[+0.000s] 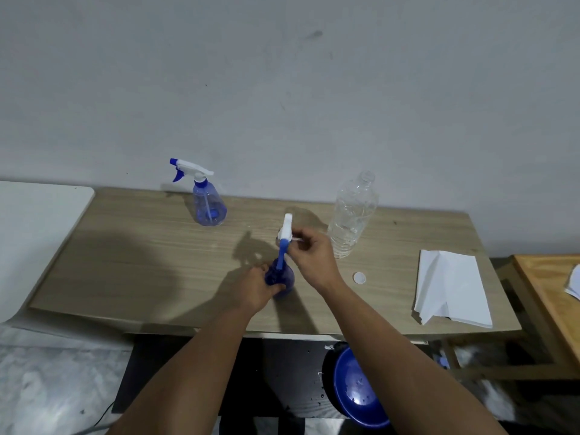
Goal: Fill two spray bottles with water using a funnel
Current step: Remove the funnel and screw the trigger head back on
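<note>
Bottle number one, the blue one, stood near the front middle of the table, and my left hand was wrapped around its body, fingers curled to keep it upright. My right hand pinched the sprayer at its white head, thumb and fingers closed on it, with the blue part of the sprayer reaching down to the bottle's neck. I could not tell whether the sprayer was screwed on or only resting in the neck.

Behind and to the left, near the wall, stood the second bottle, pale blue, upright, its own white and blue trigger head fitted and pointing left. Just beyond my right hand stood a clear water bottle, uncapped, leaning a little in the wide view. Its white cap lay flat on the wood to the right of my wrist. Farther right lay a folded white paper close to the table's edge. Below the table, on the floor, sat a blue bowl, partly hidden by my right forearm.
</note>
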### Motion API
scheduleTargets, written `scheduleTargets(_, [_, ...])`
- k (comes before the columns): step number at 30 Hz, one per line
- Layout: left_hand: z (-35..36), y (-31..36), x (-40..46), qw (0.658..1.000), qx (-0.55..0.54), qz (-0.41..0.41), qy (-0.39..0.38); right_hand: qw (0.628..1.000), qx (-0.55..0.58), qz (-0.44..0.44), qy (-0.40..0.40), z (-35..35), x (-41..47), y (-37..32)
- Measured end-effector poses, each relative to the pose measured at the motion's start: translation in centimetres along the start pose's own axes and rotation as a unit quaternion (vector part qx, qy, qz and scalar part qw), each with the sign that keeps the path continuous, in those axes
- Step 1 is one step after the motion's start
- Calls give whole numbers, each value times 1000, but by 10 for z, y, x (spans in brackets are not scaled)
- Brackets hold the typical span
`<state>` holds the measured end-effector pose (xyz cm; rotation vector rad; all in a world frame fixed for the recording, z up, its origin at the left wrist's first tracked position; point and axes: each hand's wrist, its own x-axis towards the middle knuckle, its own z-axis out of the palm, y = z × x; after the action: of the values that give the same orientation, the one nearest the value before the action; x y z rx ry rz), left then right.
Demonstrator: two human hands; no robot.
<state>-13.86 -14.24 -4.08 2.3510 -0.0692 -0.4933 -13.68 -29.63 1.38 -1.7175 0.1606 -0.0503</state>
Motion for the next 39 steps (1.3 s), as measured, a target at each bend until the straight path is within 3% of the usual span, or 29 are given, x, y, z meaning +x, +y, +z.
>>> scheduleTargets(4, [1, -3, 0, 1000, -29, -3, 5, 998, -39, 23, -48, 9, -8, 37])
scheduleTargets(11, [0, -7, -4, 993, -121, 8, 2, 999, 0, 29, -35, 11, -16, 61])
scheduleTargets(21, [0, -7, -2, 998, -53, 0, 14, 996, -72, 48, 6, 16, -18, 62])
scheduleTargets(39, [4, -11, 0, 997, -71, -19, 27, 999, -3, 28, 38, 17, -32, 75])
